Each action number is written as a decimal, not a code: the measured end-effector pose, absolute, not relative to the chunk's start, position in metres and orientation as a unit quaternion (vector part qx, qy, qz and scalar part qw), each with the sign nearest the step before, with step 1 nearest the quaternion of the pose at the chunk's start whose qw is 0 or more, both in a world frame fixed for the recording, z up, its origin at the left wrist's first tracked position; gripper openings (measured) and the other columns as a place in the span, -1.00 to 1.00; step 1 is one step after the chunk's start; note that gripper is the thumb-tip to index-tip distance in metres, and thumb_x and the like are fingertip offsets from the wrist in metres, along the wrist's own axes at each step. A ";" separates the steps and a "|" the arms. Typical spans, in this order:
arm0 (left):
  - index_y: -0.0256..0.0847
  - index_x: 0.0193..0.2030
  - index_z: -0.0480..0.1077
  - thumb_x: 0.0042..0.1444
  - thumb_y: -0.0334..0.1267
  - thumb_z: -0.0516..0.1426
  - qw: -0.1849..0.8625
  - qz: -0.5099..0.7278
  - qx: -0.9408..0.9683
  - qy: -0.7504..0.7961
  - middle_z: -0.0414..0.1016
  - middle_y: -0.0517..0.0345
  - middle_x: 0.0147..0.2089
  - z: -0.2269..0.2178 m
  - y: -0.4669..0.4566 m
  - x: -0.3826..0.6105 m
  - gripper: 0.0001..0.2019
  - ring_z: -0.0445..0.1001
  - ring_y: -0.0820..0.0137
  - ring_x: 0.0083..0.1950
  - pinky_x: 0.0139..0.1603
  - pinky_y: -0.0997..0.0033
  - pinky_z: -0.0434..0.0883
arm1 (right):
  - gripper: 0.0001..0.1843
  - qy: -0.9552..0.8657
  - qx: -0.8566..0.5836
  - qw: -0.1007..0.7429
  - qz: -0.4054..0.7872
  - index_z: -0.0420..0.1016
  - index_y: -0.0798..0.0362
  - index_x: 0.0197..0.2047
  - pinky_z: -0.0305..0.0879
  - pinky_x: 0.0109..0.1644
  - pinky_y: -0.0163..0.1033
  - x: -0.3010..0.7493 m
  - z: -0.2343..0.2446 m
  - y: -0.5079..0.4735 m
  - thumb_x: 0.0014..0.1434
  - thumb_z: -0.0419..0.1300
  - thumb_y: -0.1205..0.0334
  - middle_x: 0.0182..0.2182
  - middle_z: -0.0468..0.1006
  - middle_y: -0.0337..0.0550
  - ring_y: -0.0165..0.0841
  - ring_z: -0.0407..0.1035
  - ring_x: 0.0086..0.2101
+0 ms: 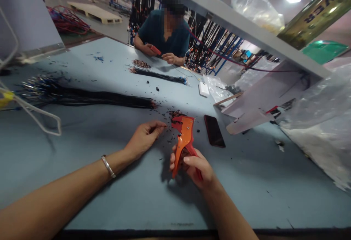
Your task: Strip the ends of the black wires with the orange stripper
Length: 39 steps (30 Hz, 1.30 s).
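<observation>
My right hand (195,167) is wrapped round the handles of an orange and red wire stripper (184,137), whose jaws point away from me. My left hand (145,136) rests on the blue table (109,181) just left of the jaws, fingers pinched together; a thin dark wire seems to run from the fingertips toward the jaws, too small to be sure. Small dark wire scraps (172,115) lie scattered around the jaws. A long bundle of black wires (90,100) stretches across the table to the left, beyond my left hand.
A dark phone (214,130) lies right of the stripper. Across the table a person in a dark shirt (164,31) works with a second wire bundle (159,75). A white box (203,88), plastic bags (323,130) and a slanted shelf (236,21) crowd the right.
</observation>
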<state>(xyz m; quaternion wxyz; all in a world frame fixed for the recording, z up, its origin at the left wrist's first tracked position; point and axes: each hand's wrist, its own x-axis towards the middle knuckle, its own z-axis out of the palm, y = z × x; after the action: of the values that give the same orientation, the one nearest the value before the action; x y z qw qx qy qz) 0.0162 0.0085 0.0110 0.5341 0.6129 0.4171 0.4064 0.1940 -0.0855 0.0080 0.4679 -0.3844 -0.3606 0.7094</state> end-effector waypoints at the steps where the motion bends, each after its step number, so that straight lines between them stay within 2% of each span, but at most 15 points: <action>1: -0.24 -0.31 0.45 0.08 -0.14 0.11 0.515 0.402 0.627 0.424 0.37 0.27 -0.48 0.012 0.008 0.016 -0.79 0.26 0.47 -0.44 -0.39 0.51 0.21 | -0.62 -0.360 -0.385 0.467 0.711 0.40 0.11 -0.10 0.39 -0.27 -0.16 0.194 0.008 -0.086 -0.03 0.20 0.23 -0.31 0.53 -0.10 -0.28 0.47 -0.38; 8: -0.24 -0.36 0.40 0.13 -0.16 0.04 0.429 0.387 0.687 0.441 0.37 0.25 -0.47 0.011 0.008 0.013 -0.79 0.29 0.43 -0.39 -0.34 0.49 0.23 | -0.63 -0.365 -0.384 0.452 0.718 0.41 0.13 -0.11 0.39 -0.31 -0.17 0.194 0.007 -0.087 -0.03 0.23 0.22 -0.32 0.55 -0.08 -0.25 0.49 -0.36; 15: -0.26 -0.35 0.39 0.14 -0.15 0.05 0.456 0.428 0.657 0.422 0.27 0.28 -0.51 0.005 0.010 0.013 -0.78 0.25 0.46 -0.43 -0.37 0.50 0.22 | -0.62 -0.369 -0.370 0.442 0.729 0.41 0.15 -0.12 0.40 -0.33 -0.16 0.195 0.007 -0.087 -0.05 0.24 0.24 -0.33 0.55 -0.07 -0.24 0.49 -0.38; 26: -0.26 -0.35 0.42 0.12 -0.17 0.07 0.481 0.429 0.659 0.388 0.34 0.25 -0.47 0.006 0.009 0.015 -0.80 0.28 0.45 -0.38 -0.31 0.50 0.25 | -0.63 -0.355 -0.384 0.434 0.733 0.43 0.15 -0.15 0.38 -0.29 -0.18 0.191 0.006 -0.087 -0.07 0.26 0.22 -0.38 0.50 -0.14 -0.31 0.43 -0.41; 35: -0.26 -0.36 0.42 0.13 -0.19 0.09 0.490 0.433 0.659 0.371 0.31 0.27 -0.48 0.008 0.009 0.013 -0.81 0.25 0.48 -0.40 -0.34 0.52 0.21 | -0.69 -0.353 -0.396 0.447 0.720 0.41 0.11 -0.25 0.28 -0.57 -0.33 0.188 0.006 -0.089 -0.05 0.31 0.16 -0.51 0.41 -0.25 -0.41 0.34 -0.57; 39: -0.27 -0.33 0.43 0.13 -0.17 0.09 0.491 0.436 0.654 0.376 0.35 0.25 -0.46 0.008 0.008 0.013 -0.80 0.26 0.47 -0.39 -0.33 0.51 0.23 | -0.71 -0.352 -0.403 0.450 0.715 0.39 0.11 -0.28 0.27 -0.60 -0.35 0.187 0.005 -0.090 -0.05 0.32 0.18 -0.55 0.39 -0.28 -0.44 0.31 -0.61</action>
<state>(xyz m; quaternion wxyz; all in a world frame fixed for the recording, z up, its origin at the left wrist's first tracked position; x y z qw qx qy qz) 0.0132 0.0079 0.0082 0.4911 0.6539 0.3761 0.4356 0.1872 -0.0897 0.0053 0.4503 -0.4035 -0.3520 0.7145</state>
